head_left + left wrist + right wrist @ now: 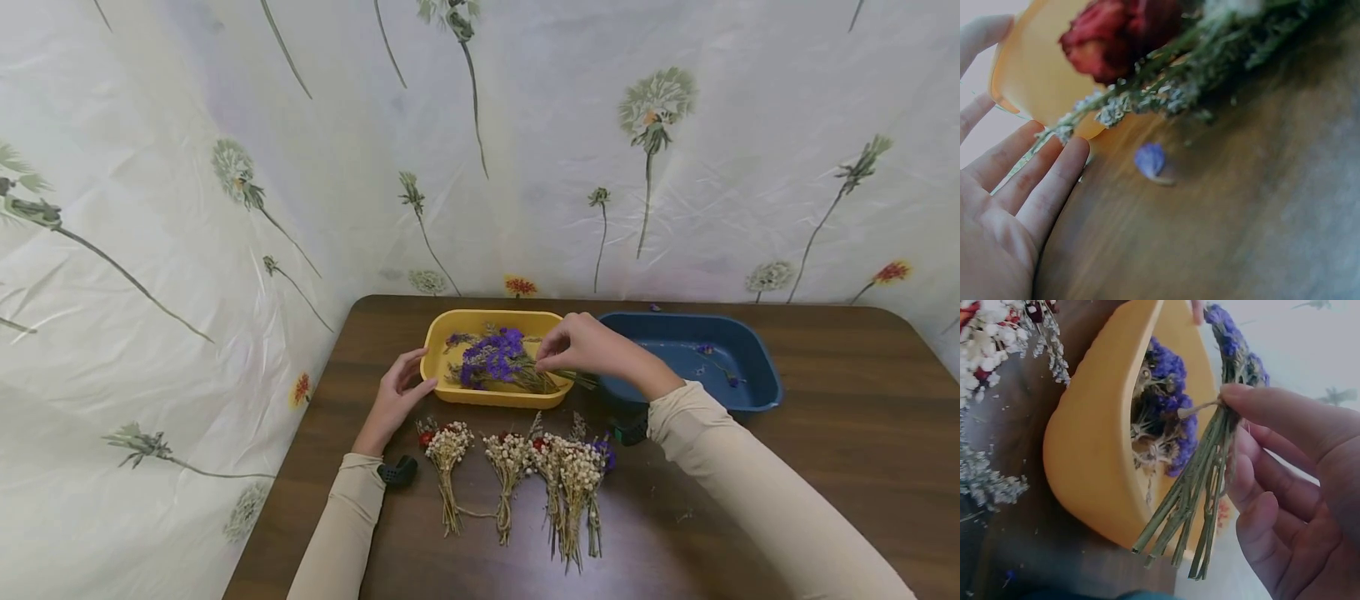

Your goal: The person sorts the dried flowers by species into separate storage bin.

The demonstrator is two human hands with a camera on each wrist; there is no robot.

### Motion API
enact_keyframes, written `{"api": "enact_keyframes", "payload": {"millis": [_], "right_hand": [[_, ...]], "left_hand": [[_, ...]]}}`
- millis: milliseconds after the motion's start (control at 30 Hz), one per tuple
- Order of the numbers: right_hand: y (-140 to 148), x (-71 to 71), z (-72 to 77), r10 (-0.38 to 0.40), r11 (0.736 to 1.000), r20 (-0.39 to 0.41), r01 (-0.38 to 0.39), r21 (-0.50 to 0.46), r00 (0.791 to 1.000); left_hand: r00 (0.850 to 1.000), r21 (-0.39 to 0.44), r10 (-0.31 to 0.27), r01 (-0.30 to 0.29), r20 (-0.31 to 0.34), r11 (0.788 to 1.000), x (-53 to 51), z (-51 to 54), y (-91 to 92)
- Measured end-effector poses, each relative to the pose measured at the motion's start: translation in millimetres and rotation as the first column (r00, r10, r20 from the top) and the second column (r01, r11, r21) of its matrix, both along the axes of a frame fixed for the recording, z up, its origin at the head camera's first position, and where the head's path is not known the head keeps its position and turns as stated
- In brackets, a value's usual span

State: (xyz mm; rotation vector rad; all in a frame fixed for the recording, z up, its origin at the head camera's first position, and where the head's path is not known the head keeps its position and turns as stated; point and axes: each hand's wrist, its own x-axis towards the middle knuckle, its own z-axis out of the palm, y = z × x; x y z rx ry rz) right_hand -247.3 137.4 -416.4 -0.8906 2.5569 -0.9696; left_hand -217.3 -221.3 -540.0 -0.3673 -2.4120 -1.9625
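Note:
My right hand [592, 343] pinches a tied bunch of purple dried flowers [1194, 487] by its twine-bound stems, between thumb and fingers. The cut stem ends stick out beyond the hand. Beneath it is a yellow tub [498, 398] with more purple dried flowers [1175, 412] inside, some bound with twine. At the tub's left end, my left hand [395, 396] touches the rim, its fingers mostly straight. A red dried rose [1100, 40] and a loose purple petal [1150, 160] show near that hand in the left wrist view.
Several tied bouquets of white and red dried flowers [506, 454] lie in front of the yellow tub. To its right, a blue tub [765, 375] holds a few purple sprigs [732, 380]. A floral-print curtain [525, 167] hangs behind the wooden table [840, 392].

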Motion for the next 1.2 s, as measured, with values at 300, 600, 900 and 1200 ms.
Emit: {"api": "enact_keyframes", "payload": {"millis": [300,600,900,1200], "right_hand": [[-31.5,-17.3,0.0,0.083,0.987,0.009,-0.083,0.14,0.997],[-57.1,-27.8,-4.2,0.142,0.95,0.038,-0.146,0.275,0.989],[-69.3,-29.0,-3.1,0.1,0.92,0.097,-0.129,0.37,0.99],[-71.4,-24.7,-2.9,0.086,0.911,0.112,-0.124,0.393,0.99]], "left_hand": [[1.0,0.026,-0.001,0.0,0.023,1.0,0.5,0.4,-0.5],[1.0,0.015,-0.001,0.001,0.02,1.0,-1.4,0.3,-2.3],[1.0,0.02,-0.002,0.002,0.004,1.0,-2.0,2.1,0.1],[1.0,0.021,-0.005,0.005,0.01,1.0,-0.2,0.9,0.4]]}}
